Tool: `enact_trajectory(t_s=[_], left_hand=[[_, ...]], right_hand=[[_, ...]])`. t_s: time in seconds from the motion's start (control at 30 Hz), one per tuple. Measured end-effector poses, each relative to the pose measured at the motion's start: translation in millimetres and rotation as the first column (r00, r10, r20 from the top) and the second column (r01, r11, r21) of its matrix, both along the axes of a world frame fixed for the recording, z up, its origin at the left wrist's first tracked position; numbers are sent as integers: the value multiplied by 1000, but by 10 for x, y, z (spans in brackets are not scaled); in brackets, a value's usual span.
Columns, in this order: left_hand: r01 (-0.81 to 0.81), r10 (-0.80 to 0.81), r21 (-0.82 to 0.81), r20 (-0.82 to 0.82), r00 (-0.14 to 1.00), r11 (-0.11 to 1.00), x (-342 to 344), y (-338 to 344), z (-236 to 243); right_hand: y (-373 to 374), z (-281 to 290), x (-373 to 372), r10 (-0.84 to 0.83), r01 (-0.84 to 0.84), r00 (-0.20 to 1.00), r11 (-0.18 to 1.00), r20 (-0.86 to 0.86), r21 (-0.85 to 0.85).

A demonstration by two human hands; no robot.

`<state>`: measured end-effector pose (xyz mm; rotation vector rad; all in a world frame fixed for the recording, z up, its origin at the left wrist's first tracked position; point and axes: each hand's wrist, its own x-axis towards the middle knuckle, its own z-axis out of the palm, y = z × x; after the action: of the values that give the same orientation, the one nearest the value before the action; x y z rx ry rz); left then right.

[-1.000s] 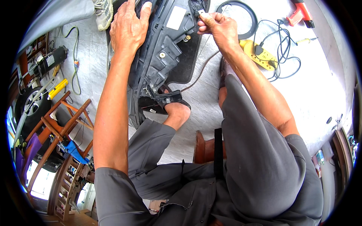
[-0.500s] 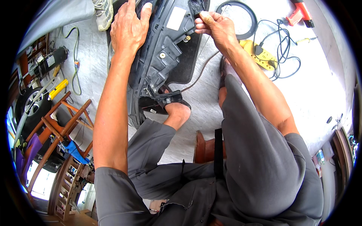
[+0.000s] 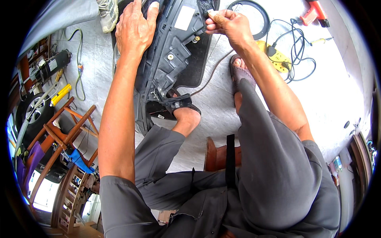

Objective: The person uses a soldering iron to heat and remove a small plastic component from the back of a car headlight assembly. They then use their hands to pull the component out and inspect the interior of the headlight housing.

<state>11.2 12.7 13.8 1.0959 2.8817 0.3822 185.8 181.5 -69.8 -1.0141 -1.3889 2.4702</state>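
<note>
A black plastic car part, which looks like a headlight housing (image 3: pixel 166 73), lies tilted on a dark mat (image 3: pixel 200 65) between me and the upper edge of the view. Its ribbed side faces up and bears a white label (image 3: pixel 184 18) and a brass-coloured fitting (image 3: pixel 196 39). My left hand (image 3: pixel 136 31) rests on the housing's left side, fingers stretched out. At the upper right edge, beside a dark recess, my right hand (image 3: pixel 231 27) has thumb and fingertips pinched together. What lies between them, if anything, is hidden by the fingers.
A black ring (image 3: pixel 262 16), a yellow power strip (image 3: pixel 274 55) with tangled black cords and a red heat-gun-like tool (image 3: pixel 313 15) lie to the right. A wooden stool (image 3: pixel 65 135) and a wheel (image 3: pixel 35 113) stand left. Another person's shoe (image 3: pixel 107 16) is at upper left.
My right leg has shifted slightly right, and more of its sandalled foot shows. The right hand has moved only a little at the housing's edge; the left hand stays put.
</note>
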Motion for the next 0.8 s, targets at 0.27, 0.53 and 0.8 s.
enact_trajectory(t_s=[0.27, 0.53, 0.8], left_hand=[[21, -21, 24, -7, 1000, 999, -12, -20, 12], [79, -79, 20, -16, 997, 997, -104, -96, -78], [47, -48, -25, -44, 998, 999, 44, 564, -29]], right_hand=[[230, -117, -23, 153, -153, 987, 988, -44, -2], [187, -56, -74, 124, -123, 992, 992, 17, -38], [-65, -162, 24, -90, 80, 996, 962, -26, -260]])
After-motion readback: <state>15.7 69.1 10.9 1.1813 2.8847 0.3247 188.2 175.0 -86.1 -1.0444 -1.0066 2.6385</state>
